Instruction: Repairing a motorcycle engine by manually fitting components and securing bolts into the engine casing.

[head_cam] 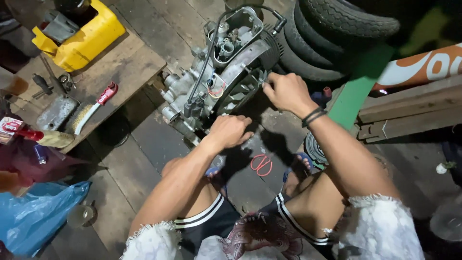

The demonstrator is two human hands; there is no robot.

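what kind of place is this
Probably a small, informal motorcycle repair workshop: both hands work on a bare engine set on a plank floor, tyres are stacked behind it, and a wire brush lies on a low bench.

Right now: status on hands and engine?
Both hands on engine block: left hand at lower edge, right hand gripping finned side. Engine on plank floor. Red rubber band lies nearby, nothing blocking.

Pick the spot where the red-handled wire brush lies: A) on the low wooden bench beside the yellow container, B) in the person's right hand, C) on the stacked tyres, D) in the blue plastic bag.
A: the wire brush lies on the wooden bench, below the yellow container; both hands are on the engine.
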